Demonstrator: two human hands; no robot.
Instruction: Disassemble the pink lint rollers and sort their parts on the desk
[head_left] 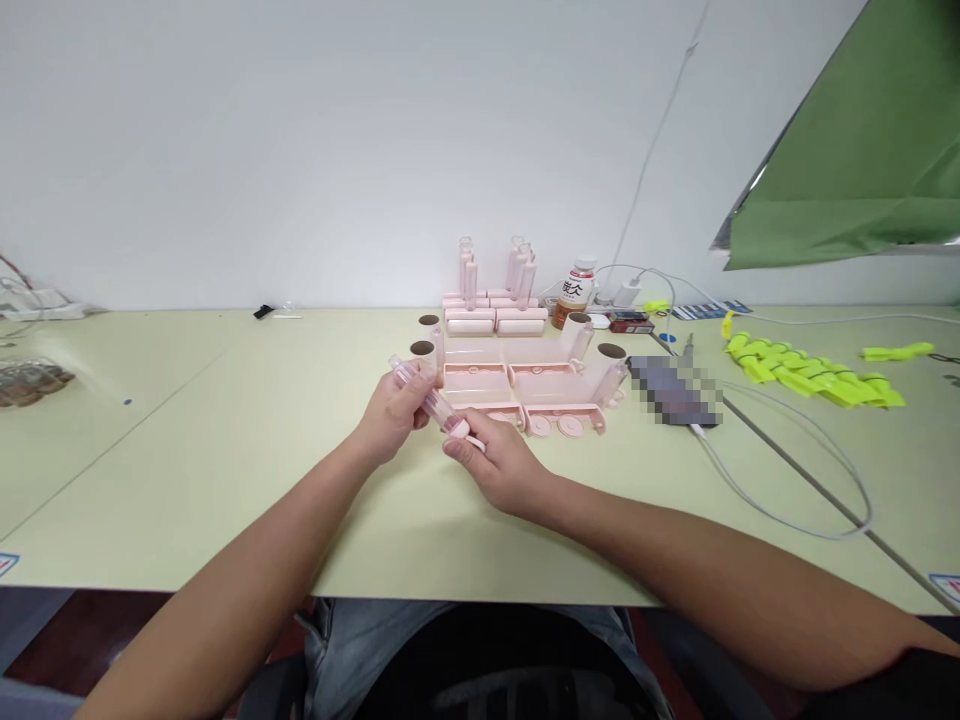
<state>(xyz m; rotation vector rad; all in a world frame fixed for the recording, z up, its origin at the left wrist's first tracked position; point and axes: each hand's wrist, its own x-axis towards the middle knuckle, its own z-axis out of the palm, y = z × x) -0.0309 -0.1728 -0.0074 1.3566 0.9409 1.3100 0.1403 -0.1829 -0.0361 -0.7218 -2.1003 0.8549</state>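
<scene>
A clear and pink plastic tube is held slanted between my two hands above the table. My left hand wraps round its upper end. At its lower end, my right hand grips the pink cap, from which a thin pale strip sticks out. Just beyond my hands lie pink trays with rollers and round pink discs. White rolls with brown cores stand on both sides of them. Farther back, several slim clear-pink tubes stand upright on pink boxes.
A supplement bottle stands by the wall. To the right are a blurred phone on a white cable and neon yellow bundles. Brown packets lie far left. The table's front edge is near my lap.
</scene>
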